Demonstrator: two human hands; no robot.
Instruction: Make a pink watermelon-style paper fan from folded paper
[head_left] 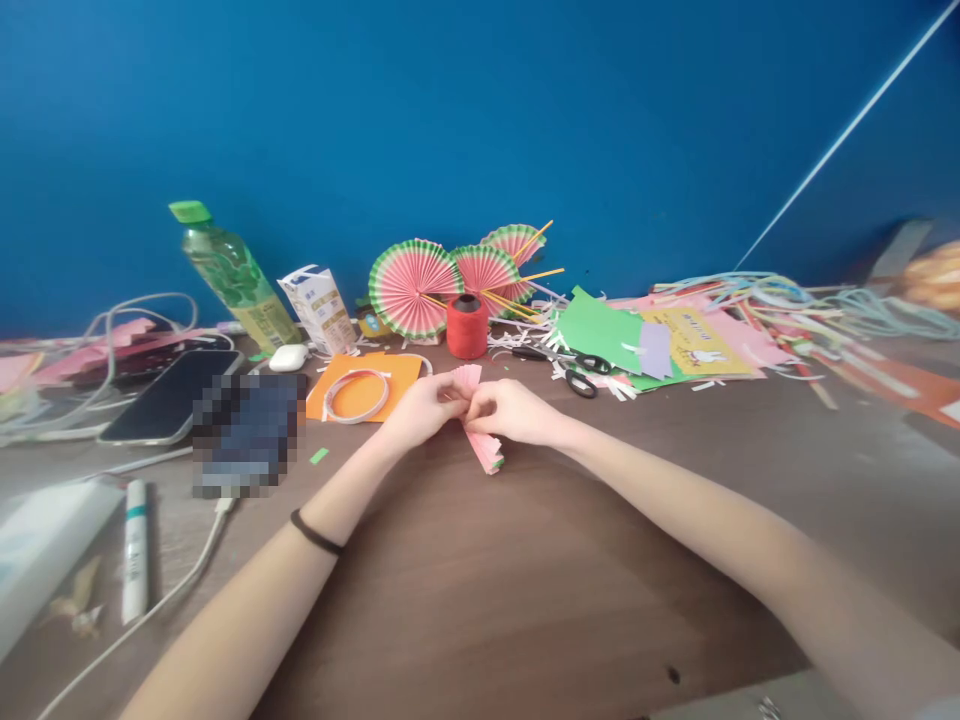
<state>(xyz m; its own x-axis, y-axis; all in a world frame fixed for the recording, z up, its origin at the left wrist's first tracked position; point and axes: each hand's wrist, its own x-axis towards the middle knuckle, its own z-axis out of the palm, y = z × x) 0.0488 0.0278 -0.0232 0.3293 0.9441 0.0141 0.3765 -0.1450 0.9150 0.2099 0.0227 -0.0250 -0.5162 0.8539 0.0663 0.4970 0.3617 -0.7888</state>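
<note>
A pleated strip of pink paper (484,450) with some green at its near end is pinched at its middle between both hands, just above the table. My left hand (424,407) closes on its left side, thumb and fingers together. From the other side my right hand (514,410) grips the same folded paper with bent fingers. The fingers hide its middle, and whether any thread lies there I cannot tell. Right behind the hands stands a red thread spool (466,330). Finished round paper fans (416,290), pink with green rims, lean against the wall behind it.
Black scissors (581,382) lie right of the spool among paper scraps, near green paper sheets (600,330). On the left are orange paper (405,372), a tilted green bottle (236,275), a carton (319,308), phones (172,395), a marker (135,550) and a white cable (202,560).
</note>
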